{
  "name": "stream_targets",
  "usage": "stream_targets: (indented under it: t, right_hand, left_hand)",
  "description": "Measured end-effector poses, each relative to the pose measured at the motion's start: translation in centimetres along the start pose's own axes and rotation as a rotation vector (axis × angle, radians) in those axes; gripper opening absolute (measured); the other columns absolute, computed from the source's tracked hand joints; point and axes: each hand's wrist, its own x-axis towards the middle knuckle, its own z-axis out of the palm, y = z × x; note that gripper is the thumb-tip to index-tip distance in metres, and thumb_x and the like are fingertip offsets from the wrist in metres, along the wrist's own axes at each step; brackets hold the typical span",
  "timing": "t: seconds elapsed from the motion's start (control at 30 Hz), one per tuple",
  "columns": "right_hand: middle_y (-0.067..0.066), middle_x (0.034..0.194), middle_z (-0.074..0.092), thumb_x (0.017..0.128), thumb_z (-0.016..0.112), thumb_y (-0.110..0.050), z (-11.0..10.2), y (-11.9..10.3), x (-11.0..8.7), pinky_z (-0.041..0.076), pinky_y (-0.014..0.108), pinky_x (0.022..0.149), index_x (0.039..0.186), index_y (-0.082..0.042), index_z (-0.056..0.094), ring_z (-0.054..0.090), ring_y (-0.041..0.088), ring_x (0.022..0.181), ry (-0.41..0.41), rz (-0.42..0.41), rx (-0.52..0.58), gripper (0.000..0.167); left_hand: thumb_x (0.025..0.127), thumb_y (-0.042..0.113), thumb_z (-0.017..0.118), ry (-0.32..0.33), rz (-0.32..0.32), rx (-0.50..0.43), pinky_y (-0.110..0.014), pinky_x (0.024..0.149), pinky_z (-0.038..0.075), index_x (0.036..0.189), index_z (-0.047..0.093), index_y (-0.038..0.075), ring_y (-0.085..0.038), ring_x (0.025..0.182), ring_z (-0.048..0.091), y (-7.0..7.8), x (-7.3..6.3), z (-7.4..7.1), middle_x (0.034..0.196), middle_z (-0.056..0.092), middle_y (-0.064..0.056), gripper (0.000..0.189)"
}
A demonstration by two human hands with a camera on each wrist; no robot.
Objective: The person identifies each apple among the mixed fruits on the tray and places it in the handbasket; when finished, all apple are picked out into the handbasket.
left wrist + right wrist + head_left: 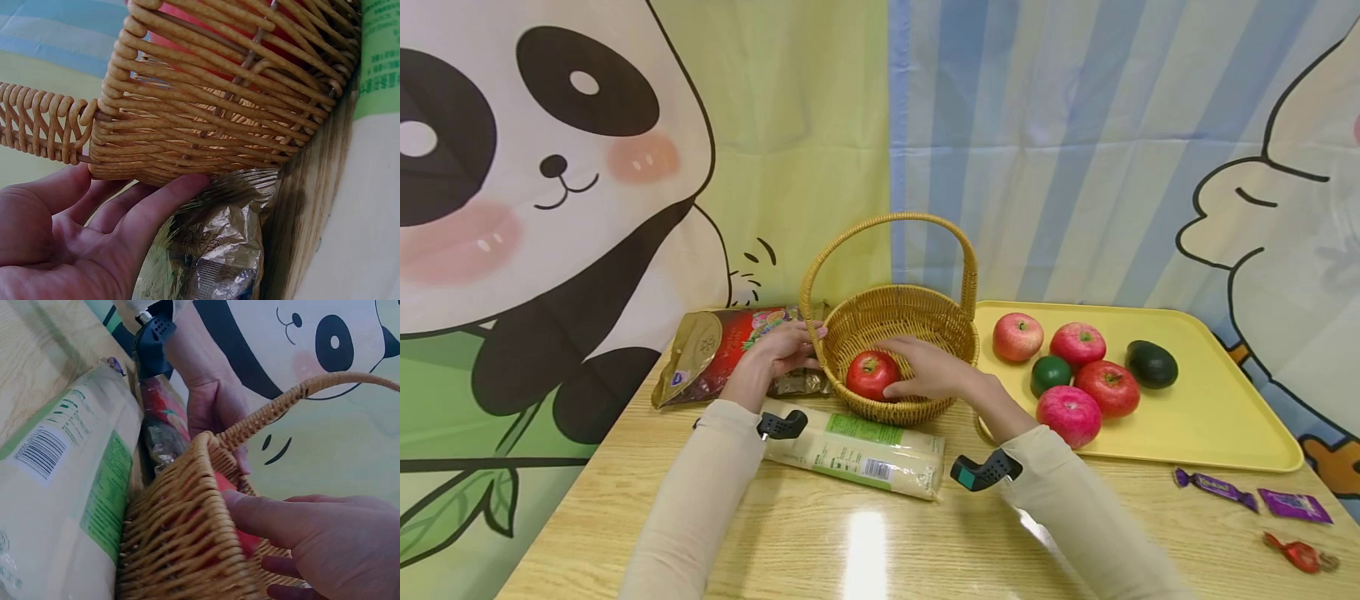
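A wicker basket (917,304) with a tall arched handle stands on the table, and a red apple (871,375) sits inside near its front left wall. My right hand (936,371) reaches into the basket from the right; its thumb lies at the apple's near side and its fingers extend behind it. In the right wrist view, the thumb overlaps the basket rim (209,487) beside the red fruit. My left hand (781,348) touches the basket's outer left side at the handle base, its fingers (156,209) fairly straight along the weave.
Behind the left hand lies a red-and-gold snack bag (707,354). A long pale package (857,450) with green labels lies before the basket. At right, a yellow tray (1217,408) holds apples and two dark green fruits. Wrapped candies (1217,487) lie at front right.
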Motion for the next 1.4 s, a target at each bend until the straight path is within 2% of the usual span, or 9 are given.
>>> stream_targets:
  t: [0.23,0.4,0.67,1.0,1.17,1.4]
  right_hand:
    - [0.013,0.153,0.038,0.087,0.072,-0.036,-2.6,0.0,-3.0,0.037,0.054,0.111,0.149,-0.015,0.039,0.037,0.035,0.140,0.008,-0.010,-0.022,0.074]
    - [0.013,0.151,0.040,0.086,0.073,-0.034,-4.4,0.5,-6.0,0.043,0.053,0.105,0.148,-0.013,0.040,0.044,0.035,0.135,0.030,-0.032,-0.058,0.073]
    - [0.014,0.148,0.045,0.085,0.075,-0.034,-5.9,3.6,-11.7,0.042,0.055,0.105,0.144,-0.008,0.045,0.043,0.036,0.135,0.087,0.016,-0.085,0.071]
    - [0.017,0.141,0.050,0.083,0.076,-0.034,-5.5,8.2,-17.3,0.048,0.053,0.097,0.138,-0.006,0.051,0.050,0.037,0.127,0.123,0.074,-0.166,0.066]
    - [0.018,0.138,0.053,0.082,0.077,-0.032,-4.8,9.2,-18.7,0.049,0.054,0.094,0.135,-0.004,0.054,0.050,0.039,0.125,0.169,0.060,-0.178,0.064]
    - [0.021,0.138,0.052,0.082,0.077,-0.033,-3.9,10.3,-19.8,0.046,0.059,0.095,0.137,-0.002,0.051,0.046,0.044,0.126,0.164,0.104,-0.126,0.068]
  left_hand:
    - [0.105,0.014,0.041,0.003,0.005,0.003,-0.058,0.110,0.036,0.154,0.014,0.000,-0.040,0.141,0.032,-0.1,0.1,0.0,0.154,0.029,-0.027,0.058]
    - [0.104,0.013,0.043,0.010,0.006,-0.025,-0.059,0.110,0.035,0.153,0.019,0.000,-0.040,0.141,0.033,0.0,0.2,0.1,0.153,0.030,-0.026,0.056]
    - [0.104,0.013,0.043,0.008,0.001,-0.030,-0.059,0.110,0.034,0.154,0.018,-0.001,-0.040,0.142,0.032,0.0,0.3,0.1,0.153,0.030,-0.026,0.057]
    - [0.105,0.013,0.040,0.000,0.005,-0.010,-0.059,0.109,0.036,0.154,0.017,-0.001,-0.040,0.141,0.033,-0.1,0.2,-0.1,0.153,0.029,-0.027,0.056]
    - [0.105,0.013,0.039,-0.006,0.007,-0.016,-0.060,0.110,0.034,0.154,0.016,-0.001,-0.041,0.142,0.031,0.0,0.1,-0.1,0.154,0.027,-0.026,0.056]
    - [0.105,0.012,0.038,-0.013,0.015,-0.023,-0.060,0.111,0.033,0.152,0.021,-0.002,-0.041,0.142,0.031,-0.1,0.1,0.1,0.154,0.027,-0.026,0.052]
